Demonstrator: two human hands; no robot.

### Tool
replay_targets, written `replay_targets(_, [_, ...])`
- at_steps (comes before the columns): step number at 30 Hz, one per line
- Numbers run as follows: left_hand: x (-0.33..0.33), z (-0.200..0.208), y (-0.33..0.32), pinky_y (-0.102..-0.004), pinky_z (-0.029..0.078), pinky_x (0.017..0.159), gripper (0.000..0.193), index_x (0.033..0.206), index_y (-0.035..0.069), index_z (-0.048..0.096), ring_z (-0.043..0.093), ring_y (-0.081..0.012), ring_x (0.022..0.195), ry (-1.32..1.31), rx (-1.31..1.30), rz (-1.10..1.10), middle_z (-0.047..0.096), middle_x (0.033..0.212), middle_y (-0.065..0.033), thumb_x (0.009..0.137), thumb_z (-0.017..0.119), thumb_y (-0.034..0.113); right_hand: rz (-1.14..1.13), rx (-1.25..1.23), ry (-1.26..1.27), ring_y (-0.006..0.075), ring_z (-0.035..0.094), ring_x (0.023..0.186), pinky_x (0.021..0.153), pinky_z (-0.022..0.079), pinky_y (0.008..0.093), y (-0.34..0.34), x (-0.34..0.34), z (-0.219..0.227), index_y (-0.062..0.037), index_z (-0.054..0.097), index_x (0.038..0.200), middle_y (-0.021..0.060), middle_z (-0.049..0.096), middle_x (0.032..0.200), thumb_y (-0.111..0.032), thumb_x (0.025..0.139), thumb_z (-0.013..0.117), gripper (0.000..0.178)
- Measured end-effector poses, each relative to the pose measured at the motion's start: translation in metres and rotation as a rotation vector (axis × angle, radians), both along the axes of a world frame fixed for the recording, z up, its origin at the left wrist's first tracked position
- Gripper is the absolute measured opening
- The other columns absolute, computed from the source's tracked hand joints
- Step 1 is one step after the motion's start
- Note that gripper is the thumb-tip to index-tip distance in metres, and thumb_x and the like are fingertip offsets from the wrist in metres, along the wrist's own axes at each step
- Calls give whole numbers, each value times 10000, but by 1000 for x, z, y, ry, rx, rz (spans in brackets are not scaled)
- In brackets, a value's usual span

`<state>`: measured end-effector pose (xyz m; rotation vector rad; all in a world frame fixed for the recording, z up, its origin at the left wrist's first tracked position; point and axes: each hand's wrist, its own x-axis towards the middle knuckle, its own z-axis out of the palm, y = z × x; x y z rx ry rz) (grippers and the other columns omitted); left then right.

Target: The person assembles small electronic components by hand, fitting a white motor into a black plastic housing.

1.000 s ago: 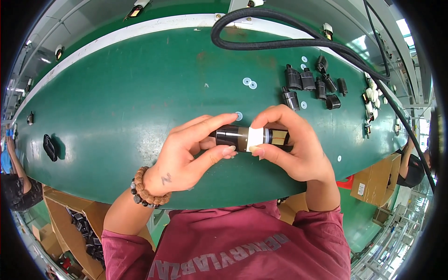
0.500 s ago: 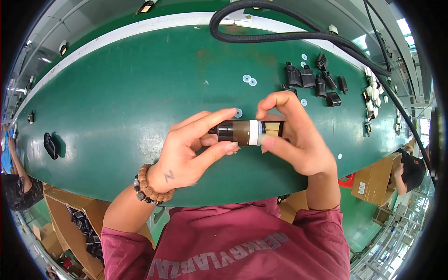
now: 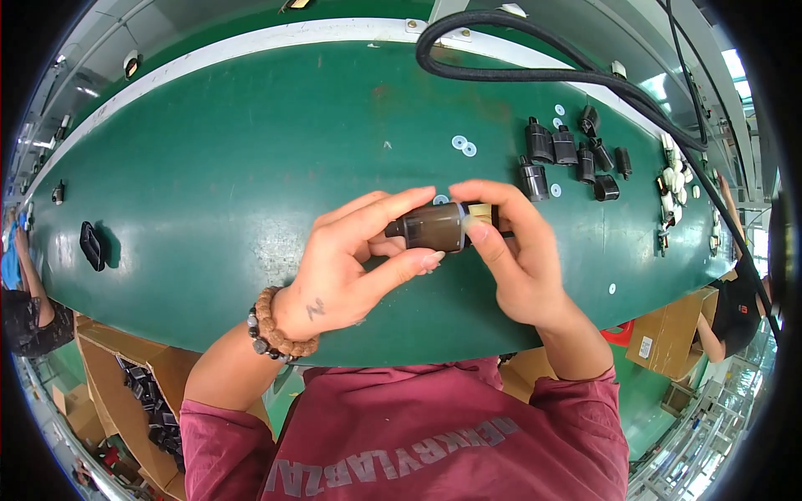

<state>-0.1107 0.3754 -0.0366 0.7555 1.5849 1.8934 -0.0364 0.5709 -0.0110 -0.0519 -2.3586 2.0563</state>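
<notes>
In front of my chest my left hand [image 3: 338, 263] is closed on a smoky, see-through cartridge shell [image 3: 434, 228], its narrow black nozzle pointing left. My right hand [image 3: 532, 263] pinches a black insert with a cream-yellow panel [image 3: 481, 211], which sits at the shell's right end. The two parts meet end to end; my right fingers hide some of the joint. Just beyond my left fingertips a pale, translucent ring [image 3: 441, 200] lies on the green table, partly covered.
Several black cartridge shells [image 3: 565, 147] stand and lie at the right of the green table [image 3: 251, 159]. Beyond them is a heap of white parts [image 3: 673, 184]. A thick black cable [image 3: 518, 75] loops overhead. Cardboard boxes [image 3: 668, 330] flank me; co-workers are at both edges.
The white band between shell and insert no longer shows, and the two parts sit closer together. My right hand has moved left toward my left hand. The whole view has shifted slightly.
</notes>
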Motion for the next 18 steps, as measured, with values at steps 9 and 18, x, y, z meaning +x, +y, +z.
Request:
replay_targets(9, [0, 3, 1, -291, 549, 744, 541, 1176, 7, 606, 627, -186, 918, 414, 46, 208, 576, 1029, -104, 689, 836, 44, -70, -692, -87, 185, 608, 986, 847, 534, 336, -16, 0, -25, 21, 546, 1134, 114, 586, 1100, -82, 986, 509, 185])
replay_targets(18, [4, 3, 4, -302, 523, 683, 482, 1039, 39, 693, 635, -208, 798, 843, 56, 381, 620, 953, -81, 597, 859, 132, 185, -1076, -302, 271, 655, 1029, 859, 561, 356, -20, 9, -43, 29, 546, 1224, 197, 655, 1081, -113, 984, 459, 292])
